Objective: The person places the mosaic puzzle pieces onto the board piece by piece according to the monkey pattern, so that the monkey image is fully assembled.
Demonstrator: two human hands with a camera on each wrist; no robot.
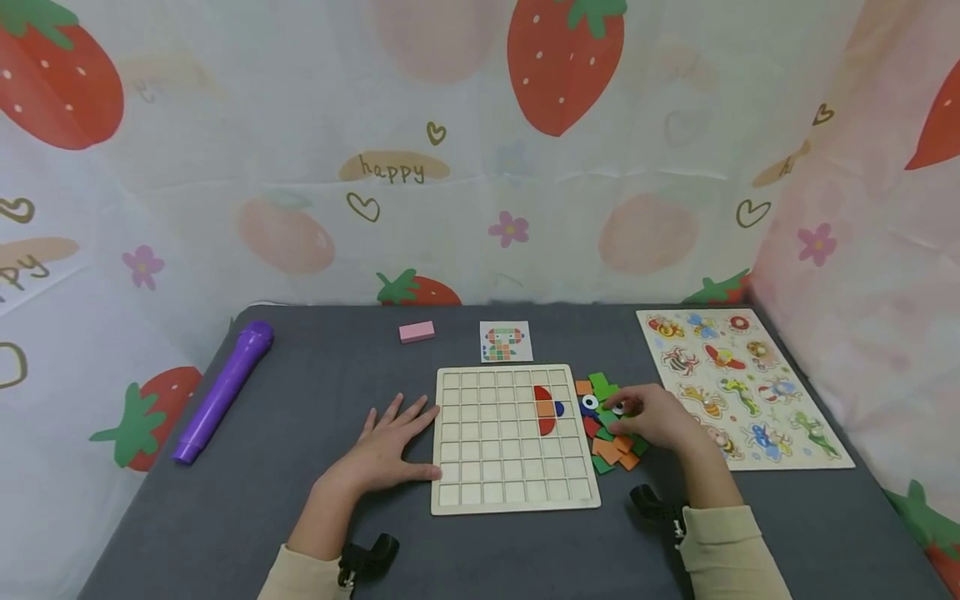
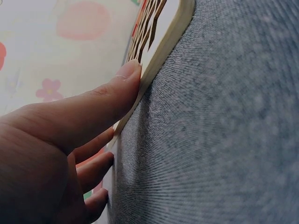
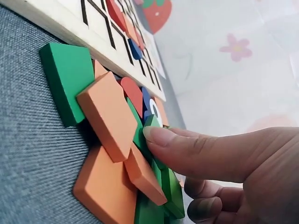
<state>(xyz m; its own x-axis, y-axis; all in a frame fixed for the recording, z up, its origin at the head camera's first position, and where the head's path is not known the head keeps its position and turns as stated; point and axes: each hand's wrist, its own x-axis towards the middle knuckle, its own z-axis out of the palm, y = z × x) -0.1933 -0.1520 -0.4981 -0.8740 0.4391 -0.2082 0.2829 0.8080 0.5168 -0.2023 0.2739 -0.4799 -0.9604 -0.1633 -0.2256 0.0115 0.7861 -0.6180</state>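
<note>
Your left hand (image 1: 390, 454) lies spread with its fingers straight, thumb touching the rim of the pale wooden board (image 1: 487, 450), probably to steady it on the ribbed grey cloth (image 2: 210, 116). Your right hand (image 1: 660, 417) bends over the heap of tiles (image 1: 622, 446) just beside the board, which seems placed there for a short reach; its thumb touches a green tile (image 3: 152, 122), but whether the fingers pinch it I cannot tell. Between your hands, nearer the right, the board's square grid holds curved red pieces (image 1: 542, 392), an orange square (image 1: 545, 408) and a rounded blue piece (image 1: 559, 408). The heaped tiles look smooth, thick and crisp-edged, mostly flat-sided.
</note>
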